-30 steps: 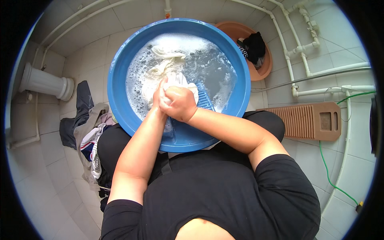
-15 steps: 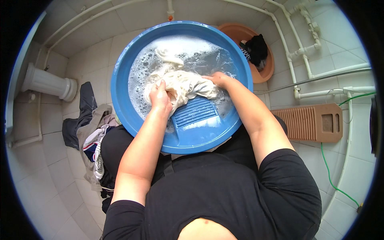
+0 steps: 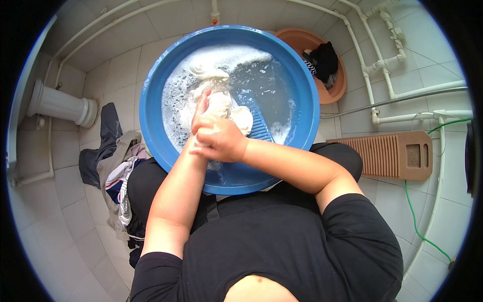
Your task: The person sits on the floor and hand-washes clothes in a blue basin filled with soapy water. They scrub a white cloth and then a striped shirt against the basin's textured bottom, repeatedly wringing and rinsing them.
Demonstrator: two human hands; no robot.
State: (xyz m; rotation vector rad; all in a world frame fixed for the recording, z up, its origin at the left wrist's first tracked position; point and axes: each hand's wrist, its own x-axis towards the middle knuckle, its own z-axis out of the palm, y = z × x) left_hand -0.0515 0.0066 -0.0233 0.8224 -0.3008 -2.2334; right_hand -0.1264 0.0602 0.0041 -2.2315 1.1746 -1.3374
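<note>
A wet white garment (image 3: 219, 104) lies bunched in the blue washtub (image 3: 153, 100), partly over the ribbed washboard (image 3: 260, 126) moulded into it. My left hand (image 3: 200, 108) is turned on edge beside the cloth, its visible digit stretched out and the other fingers mostly hidden. Across my left wrist lies my right hand (image 3: 221, 138), its fingers bent round the wrist, with wet suds showing there. Foamy grey water surrounds the garment, and a twisted white end of it (image 3: 209, 70) shows toward the far side.
A brown washboard (image 3: 380, 155) lies at the right beside a green cord (image 3: 416, 216). At the far right an orange basin (image 3: 338, 90) holds dark clothes. Clothes (image 3: 118, 156) lie piled on the tiled floor at left, near a white pedestal (image 3: 63, 104). White pipes run along the walls.
My right hand has let go of the garment's right part and crossed left onto my left wrist. The garment has slumped into a smaller bunch, uncovering more water and ribs.
</note>
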